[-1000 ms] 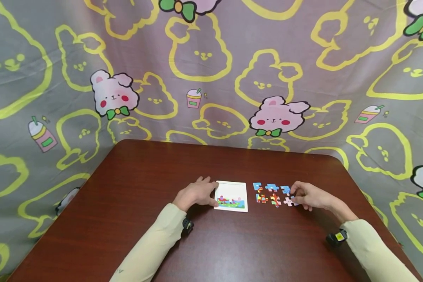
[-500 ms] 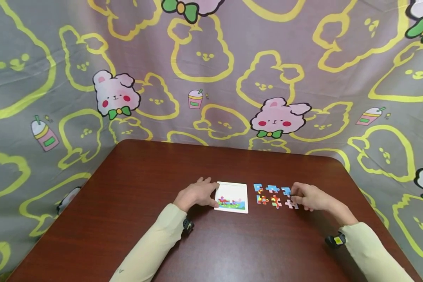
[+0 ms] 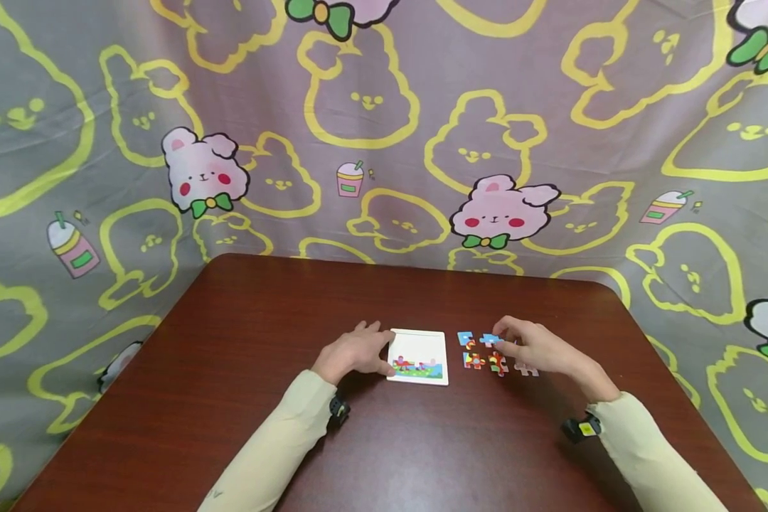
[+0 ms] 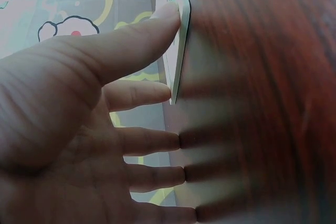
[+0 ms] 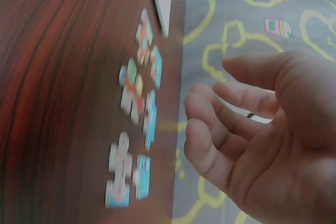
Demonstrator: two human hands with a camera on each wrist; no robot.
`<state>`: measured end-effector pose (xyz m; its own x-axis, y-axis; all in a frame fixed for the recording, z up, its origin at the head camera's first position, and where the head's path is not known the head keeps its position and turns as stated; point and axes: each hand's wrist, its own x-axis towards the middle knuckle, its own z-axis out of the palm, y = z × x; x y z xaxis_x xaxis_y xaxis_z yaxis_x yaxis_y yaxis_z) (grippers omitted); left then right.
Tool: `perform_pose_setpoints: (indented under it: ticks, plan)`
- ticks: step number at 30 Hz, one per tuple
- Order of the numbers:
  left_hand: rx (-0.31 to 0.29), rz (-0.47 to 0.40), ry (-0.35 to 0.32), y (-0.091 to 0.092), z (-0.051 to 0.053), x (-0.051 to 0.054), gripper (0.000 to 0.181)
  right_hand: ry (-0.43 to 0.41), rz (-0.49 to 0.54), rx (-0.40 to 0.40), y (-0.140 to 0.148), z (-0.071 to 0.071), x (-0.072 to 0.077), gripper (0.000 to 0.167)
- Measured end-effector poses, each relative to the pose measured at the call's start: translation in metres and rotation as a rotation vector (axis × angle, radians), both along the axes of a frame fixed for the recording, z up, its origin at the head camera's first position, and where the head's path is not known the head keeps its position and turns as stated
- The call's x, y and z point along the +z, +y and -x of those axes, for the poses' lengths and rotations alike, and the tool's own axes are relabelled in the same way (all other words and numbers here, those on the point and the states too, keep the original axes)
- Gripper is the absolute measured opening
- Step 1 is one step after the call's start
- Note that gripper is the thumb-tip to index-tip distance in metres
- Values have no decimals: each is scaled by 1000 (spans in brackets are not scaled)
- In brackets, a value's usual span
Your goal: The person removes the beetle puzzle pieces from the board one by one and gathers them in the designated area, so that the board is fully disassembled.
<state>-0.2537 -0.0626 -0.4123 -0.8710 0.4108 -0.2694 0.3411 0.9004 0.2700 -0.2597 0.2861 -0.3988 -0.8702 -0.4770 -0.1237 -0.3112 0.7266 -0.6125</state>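
My left hand (image 3: 352,353) rests at the left edge of a white puzzle board (image 3: 417,345) with a printed scene along its bottom. Thumb and index finger touch the board's edge (image 4: 183,35) in the left wrist view, the other fingers straight with tips on the table. Above the right-hand jigsaw pieces hovers my right hand (image 3: 540,348), fingers loosely bent and holding nothing, as the right wrist view shows. Under or beside it lie a blue piece (image 3: 488,339), a red piece (image 3: 498,364) and a pale pink piece (image 5: 122,163). Another blue piece (image 5: 142,177) is hidden by the hand in the head view.
Nearer the board lie a blue corner piece (image 3: 465,339) and a red-orange piece (image 3: 471,360). The pieces form two rows on the dark brown table (image 3: 384,441). A patterned curtain (image 3: 371,163) hangs behind the table.
My right hand has moved left and slightly up, from the rightmost pieces to above the middle ones, away from the table. The left hand and the board stay in place.
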Motion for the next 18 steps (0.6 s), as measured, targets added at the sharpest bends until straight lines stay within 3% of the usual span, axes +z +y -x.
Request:
perform_pose_setpoints:
  ticks: [18]
  plan:
    - [-7, -3, 12, -1, -1, 1, 71, 6, 107, 136, -61, 6, -14, 26]
